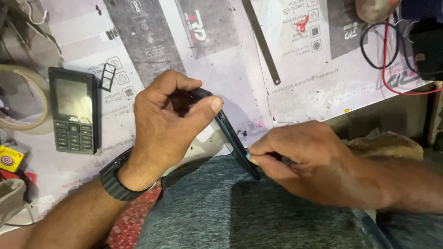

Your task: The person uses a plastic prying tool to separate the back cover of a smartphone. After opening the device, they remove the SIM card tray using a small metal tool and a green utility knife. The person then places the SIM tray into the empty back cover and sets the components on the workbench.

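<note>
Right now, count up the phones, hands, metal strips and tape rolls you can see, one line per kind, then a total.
Phones: 2, a keypad phone lying on the bench and a dark smartphone held on edge
Hands: 2, left hand and right hand, both on the smartphone
Flat metal strip: 1
Tape roll: 1
Total: 6

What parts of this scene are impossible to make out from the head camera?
- The smartphone: seen edge-on, so its screen and back cannot be read; the left hand covers its upper end.
- Whatever the right hand pinches at the phone's lower edge: hidden by its fingers.
- The tape roll: cut off by the left edge.
- The red and black cables: their ends run out of frame at the right.
- The keypad phone: keys too small to tell apart.
</note>
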